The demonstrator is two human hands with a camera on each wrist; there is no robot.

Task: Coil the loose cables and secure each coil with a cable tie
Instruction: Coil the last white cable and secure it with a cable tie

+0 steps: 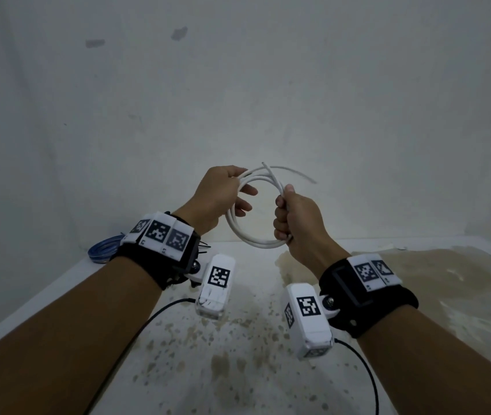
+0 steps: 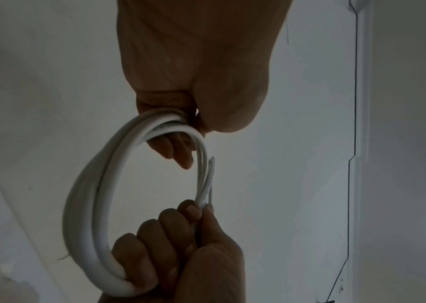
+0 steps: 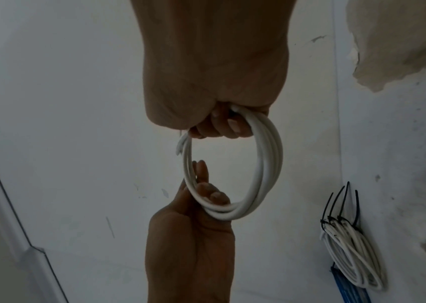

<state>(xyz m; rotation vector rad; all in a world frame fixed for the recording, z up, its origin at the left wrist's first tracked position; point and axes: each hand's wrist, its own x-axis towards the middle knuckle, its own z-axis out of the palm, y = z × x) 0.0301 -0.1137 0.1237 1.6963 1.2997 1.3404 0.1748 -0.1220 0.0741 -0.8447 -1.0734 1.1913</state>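
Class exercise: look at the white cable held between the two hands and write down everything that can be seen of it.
The white cable is a smooth, round, plastic-looking cord wound into a ring of several loops, held upright in the air above the table. The left hand holds one side, fingers through the ring; the right hand has the opposite side in a closed grip. A cut end sticks out at the top of the ring. No cable tie shows on it yet.

I count three coils: one white coil [image 1: 254, 205] in my two hands, one tied white coil [image 3: 351, 258] and one blue coil [image 1: 103, 251]. Black ties [image 3: 336, 207]: about four.
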